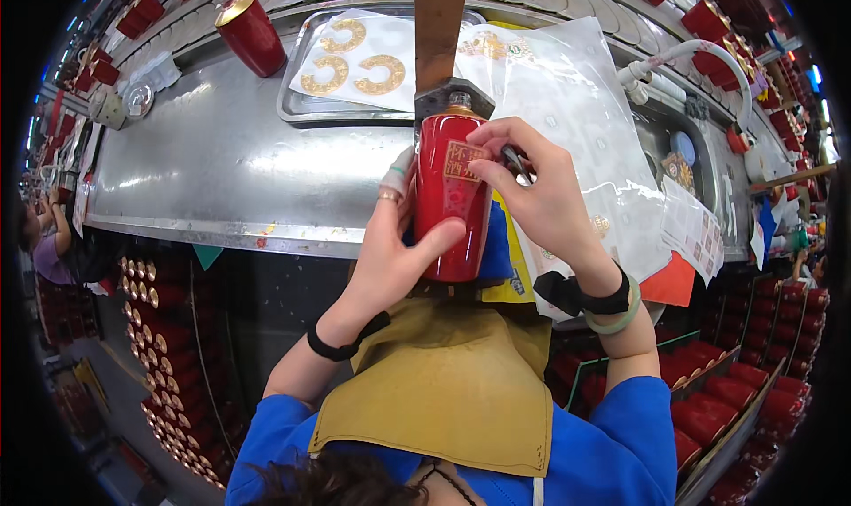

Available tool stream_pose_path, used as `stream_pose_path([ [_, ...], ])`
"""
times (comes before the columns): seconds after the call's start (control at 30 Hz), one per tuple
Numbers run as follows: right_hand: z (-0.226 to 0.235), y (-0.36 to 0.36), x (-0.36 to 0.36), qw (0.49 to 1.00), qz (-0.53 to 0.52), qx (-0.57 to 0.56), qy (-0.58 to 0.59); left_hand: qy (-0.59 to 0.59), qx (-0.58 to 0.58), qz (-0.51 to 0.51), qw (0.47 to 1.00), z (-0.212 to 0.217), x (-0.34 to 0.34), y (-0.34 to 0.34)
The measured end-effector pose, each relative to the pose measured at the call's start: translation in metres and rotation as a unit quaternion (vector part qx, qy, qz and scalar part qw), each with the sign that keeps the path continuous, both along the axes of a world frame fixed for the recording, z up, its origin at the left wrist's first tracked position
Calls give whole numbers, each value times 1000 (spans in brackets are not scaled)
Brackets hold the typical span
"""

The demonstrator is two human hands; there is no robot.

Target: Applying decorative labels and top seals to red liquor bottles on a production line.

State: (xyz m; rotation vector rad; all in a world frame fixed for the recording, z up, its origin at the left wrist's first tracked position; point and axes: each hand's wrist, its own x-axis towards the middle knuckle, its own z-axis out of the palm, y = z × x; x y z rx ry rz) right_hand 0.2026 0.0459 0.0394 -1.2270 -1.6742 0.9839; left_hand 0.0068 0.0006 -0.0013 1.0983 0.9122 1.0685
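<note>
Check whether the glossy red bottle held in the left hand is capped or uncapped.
Uncapped: the glossy red bottle shows a bare, clear neck at its far end.

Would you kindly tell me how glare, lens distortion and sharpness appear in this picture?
Head view: white glare streaks the glossy plastic sheet; head view: the steel tabletop bows along its edges; head view: the red bottle in the left hand looks fairly sharp.

- Left hand [403, 231] curved at near edge of worktop [213, 187], thumb [446, 236] extended.
- Right hand [541, 174] was bent, thumb and forefinger [495, 131] close together.
- Forearms [306, 364] angled inward.
</note>
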Motion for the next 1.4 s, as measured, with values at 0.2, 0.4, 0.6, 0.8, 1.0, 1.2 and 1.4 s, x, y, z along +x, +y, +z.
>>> stream_pose_path([
  [0.2,-16,12,3,988,-120,-28,88,-5,-46,-37,998,2,1,13],
  [0.4,-41,7,-10,953,-107,-177,223,-1,-74,-29,997,3,1,12],
  [0.6,-46,2,-14,941,-117,-173,265,-12,-72,-38,997,-1,-1,14],
  [0.8,-40,1,-13,936,-112,-187,276,-27,-93,-31,995,0,-1,14],
  [1.0,-42,0,-15,943,-116,-172,261,-30,-85,-13,996,0,3,12],
  [1.2,-42,0,-11,940,-117,-182,263,-21,-85,-30,996,-1,-1,14],
  [1.4,-45,-5,-12,922,-132,-218,291,-31,-84,-39,995,4,-2,15],
])
